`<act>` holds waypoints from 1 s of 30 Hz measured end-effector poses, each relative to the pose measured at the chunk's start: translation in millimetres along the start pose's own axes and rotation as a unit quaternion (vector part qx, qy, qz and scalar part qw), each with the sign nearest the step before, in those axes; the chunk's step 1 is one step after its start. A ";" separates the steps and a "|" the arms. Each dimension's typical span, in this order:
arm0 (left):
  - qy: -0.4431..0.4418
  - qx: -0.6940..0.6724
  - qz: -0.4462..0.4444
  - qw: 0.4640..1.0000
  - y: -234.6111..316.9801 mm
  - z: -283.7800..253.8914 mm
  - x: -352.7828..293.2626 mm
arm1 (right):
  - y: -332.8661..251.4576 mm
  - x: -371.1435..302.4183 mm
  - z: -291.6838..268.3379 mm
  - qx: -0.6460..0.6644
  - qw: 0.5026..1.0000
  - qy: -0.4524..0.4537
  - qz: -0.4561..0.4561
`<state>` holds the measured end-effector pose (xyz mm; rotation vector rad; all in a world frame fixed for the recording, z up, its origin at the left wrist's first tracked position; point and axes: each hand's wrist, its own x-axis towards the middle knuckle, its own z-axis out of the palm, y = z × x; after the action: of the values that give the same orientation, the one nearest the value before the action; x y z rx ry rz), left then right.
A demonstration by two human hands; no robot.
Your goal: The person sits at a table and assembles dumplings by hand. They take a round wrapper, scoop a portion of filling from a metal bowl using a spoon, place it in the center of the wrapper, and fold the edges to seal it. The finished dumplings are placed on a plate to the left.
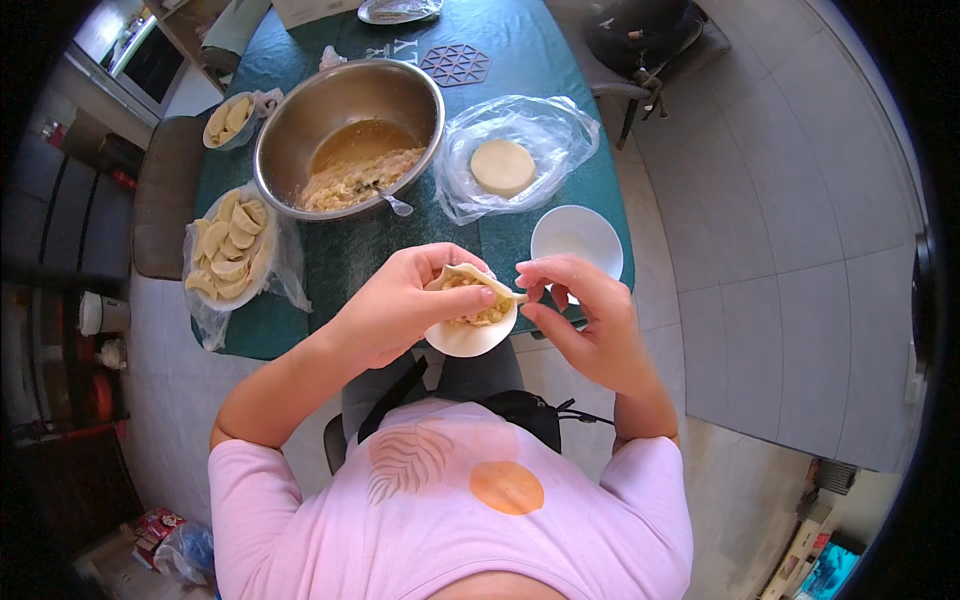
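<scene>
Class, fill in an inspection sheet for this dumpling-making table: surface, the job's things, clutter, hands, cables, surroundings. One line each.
Surface: table under a dark green cloth.
Job's things: round pale dough wrapper with filling, half folded; large steel bowl of filling with a spoon in it; stack of round wrappers on clear plastic; small white bowl; plate of folded dumplings and a smaller bowl of them.
Clutter: dark lattice trivet; covered dish at the far end.
Hands: left hand cradles the wrapper; right hand pinches its edge.
Cables: nothing seen.
Surroundings: grey tiled floor; dark chair; cushioned seat.
</scene>
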<state>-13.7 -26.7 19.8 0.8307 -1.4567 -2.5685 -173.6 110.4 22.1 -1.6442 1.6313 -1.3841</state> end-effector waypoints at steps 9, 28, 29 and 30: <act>-0.032 0.043 0.029 0.998 5.3 7.2 -3.9 | 2.4 -2.2 4.1 -0.076 0.993 0.003 -0.088; -0.022 0.108 0.092 0.990 2.5 -1.6 -4.7 | -8.8 3.7 3.7 -0.022 1.000 0.020 -0.001; -0.020 0.105 0.093 0.990 3.0 -1.1 -5.3 | -8.1 5.0 3.3 -0.034 0.999 0.003 -0.031; -0.029 0.106 0.101 0.989 2.2 -1.1 -5.2 | -7.5 6.5 1.8 -0.046 0.997 -0.013 -0.060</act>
<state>-9.1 -27.0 23.3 0.5950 -1.7548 -2.3389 -169.7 105.4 29.9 -1.8317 1.6288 -1.3556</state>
